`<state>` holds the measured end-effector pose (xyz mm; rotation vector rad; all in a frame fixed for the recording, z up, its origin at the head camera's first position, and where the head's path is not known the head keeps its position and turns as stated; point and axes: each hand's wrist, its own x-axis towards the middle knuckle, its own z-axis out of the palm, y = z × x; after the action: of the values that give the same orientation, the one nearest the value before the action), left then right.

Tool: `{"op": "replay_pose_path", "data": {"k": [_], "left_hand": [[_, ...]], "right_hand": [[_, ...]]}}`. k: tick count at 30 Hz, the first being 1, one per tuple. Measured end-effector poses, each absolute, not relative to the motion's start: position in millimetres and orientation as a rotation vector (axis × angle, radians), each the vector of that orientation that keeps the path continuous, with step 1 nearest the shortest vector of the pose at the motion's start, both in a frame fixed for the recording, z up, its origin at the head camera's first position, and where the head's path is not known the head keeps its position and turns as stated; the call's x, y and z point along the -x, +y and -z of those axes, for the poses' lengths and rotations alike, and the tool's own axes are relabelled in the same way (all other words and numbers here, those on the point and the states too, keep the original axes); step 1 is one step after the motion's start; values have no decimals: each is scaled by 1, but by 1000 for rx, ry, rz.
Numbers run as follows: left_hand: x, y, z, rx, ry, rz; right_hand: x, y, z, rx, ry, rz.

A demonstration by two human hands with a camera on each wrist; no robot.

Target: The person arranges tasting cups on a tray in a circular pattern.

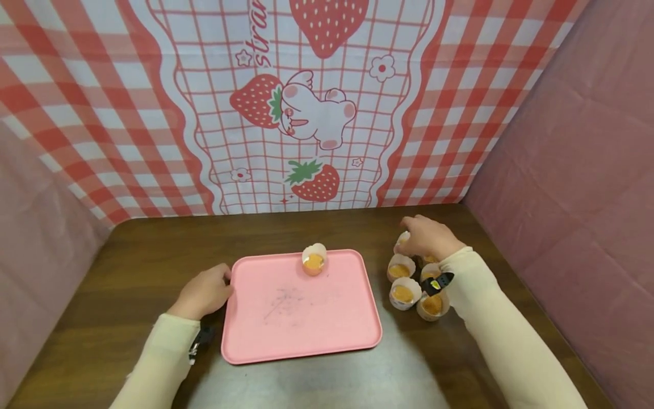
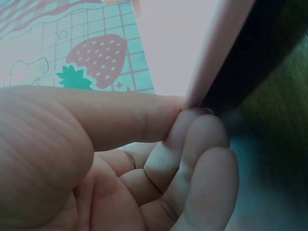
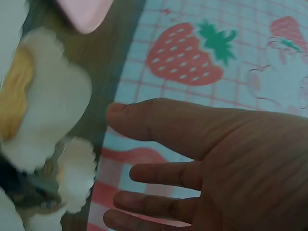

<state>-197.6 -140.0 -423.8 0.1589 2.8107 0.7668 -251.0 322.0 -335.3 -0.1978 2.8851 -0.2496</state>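
A pink tray (image 1: 301,307) lies on the table, and one small cupcake (image 1: 314,260) in a scalloped paper cup stands at its back rim. My left hand (image 1: 206,291) pinches the tray's left edge; in the left wrist view its thumb (image 2: 139,118) and curled fingertips meet at the rim. Over a cluster of similar cupcakes (image 1: 402,293) to the right of the tray is my right hand (image 1: 428,236), partly covering the rearmost ones. Seen from the right wrist, thumb and fingers (image 3: 159,178) are spread apart with nothing between them, beside a white paper cup (image 3: 62,86).
A brown wooden table (image 1: 143,255) carries everything. Behind it hangs a red-and-white checked cloth (image 1: 327,170) with strawberries, and pink cloth walls (image 1: 562,199) stand at both sides. Black wrist straps (image 1: 437,283) sit on the sleeves, the right one above the nearer cupcakes.
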Motion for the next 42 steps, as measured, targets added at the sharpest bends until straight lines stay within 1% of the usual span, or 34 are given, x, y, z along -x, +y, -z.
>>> {"op": "replay_pose_path", "data": {"k": [12, 20, 27, 34, 42], "left_hand": [[195, -143, 422, -155, 2811, -797], [195, -141, 422, -151, 2810, -795], [195, -140, 424, -153, 2810, -794], [196, -140, 425, -177, 2834, -795], [198, -140, 424, -175, 2842, -788]], "right_hand": [[281, 325, 342, 167, 2745, 174], [286, 324, 342, 193, 2770, 92], [291, 323, 351, 144, 2768, 76], [300, 323, 361, 227, 2787, 84], [298, 319, 357, 304, 2840, 82]]}}
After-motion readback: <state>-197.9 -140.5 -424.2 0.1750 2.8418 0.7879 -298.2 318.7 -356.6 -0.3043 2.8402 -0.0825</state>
